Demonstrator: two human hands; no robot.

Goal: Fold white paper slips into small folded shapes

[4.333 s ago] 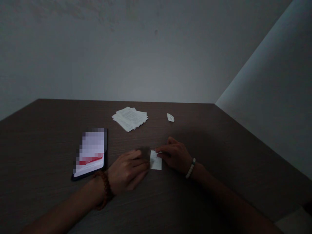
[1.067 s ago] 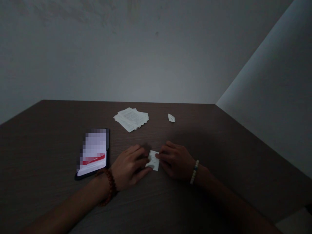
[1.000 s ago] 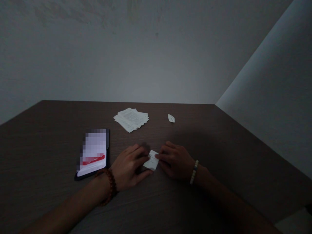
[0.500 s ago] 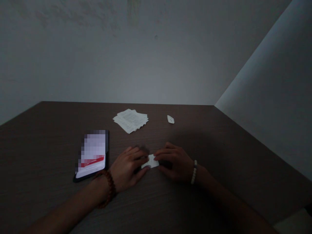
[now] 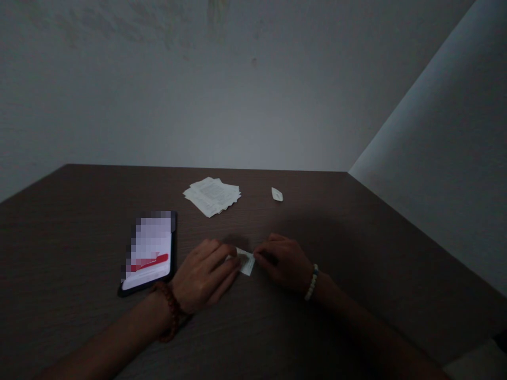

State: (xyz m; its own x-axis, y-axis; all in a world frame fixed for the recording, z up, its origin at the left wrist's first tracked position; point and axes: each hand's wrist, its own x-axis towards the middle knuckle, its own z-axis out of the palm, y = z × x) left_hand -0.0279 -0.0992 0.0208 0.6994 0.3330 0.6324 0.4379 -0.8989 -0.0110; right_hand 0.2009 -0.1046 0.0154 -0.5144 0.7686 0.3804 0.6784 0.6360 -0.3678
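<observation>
A small piece of white paper [image 5: 246, 263] with faint print lies on the dark table between my hands. My left hand [image 5: 208, 272], a brown bead bracelet at its wrist, has its bent fingers closed on the paper's left part and hides that end. On the other side, my right hand [image 5: 283, 263] pinches the paper's upper right corner between thumb and forefinger. A pale bead bracelet circles that wrist.
A lit phone [image 5: 150, 253], its screen partly blurred, lies left of my left hand. Farther back are a stack of printed papers [image 5: 212, 196] and a small folded paper [image 5: 277, 194]. The brown table [image 5: 119, 184] meets walls behind and on the right.
The paper has turned, its right end now angled downward. My left fingers have come over its left end, and my right fingers have drawn together at its corner.
</observation>
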